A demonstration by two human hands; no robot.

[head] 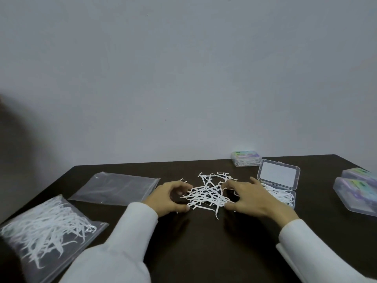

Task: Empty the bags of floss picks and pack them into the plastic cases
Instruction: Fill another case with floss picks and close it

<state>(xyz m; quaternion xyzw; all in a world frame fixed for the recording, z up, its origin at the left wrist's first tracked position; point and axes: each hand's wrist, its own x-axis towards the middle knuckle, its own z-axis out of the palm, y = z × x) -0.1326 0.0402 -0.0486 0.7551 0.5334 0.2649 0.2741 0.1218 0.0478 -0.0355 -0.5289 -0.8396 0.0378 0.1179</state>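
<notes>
A loose pile of white floss picks (208, 194) lies on the dark table (204, 242). My left hand (169, 198) cups the pile's left edge with curved fingers, and its thumb touches a pick at the near side. My right hand (250, 198) cups the right edge with its fingers spread over the picks. Neither hand lifts a pick. An open clear plastic case (278, 174) stands just right of my right hand, its lid up and several picks in its base (285, 196). A flat empty bag (116, 187) lies to the left. A full bag of picks (44, 227) lies at the near left.
A closed filled case (245, 158) sits at the table's back edge against the grey wall. Two more closed cases (357, 194) are stacked at the right edge. Bare table shows in front of the pile between my white sleeves.
</notes>
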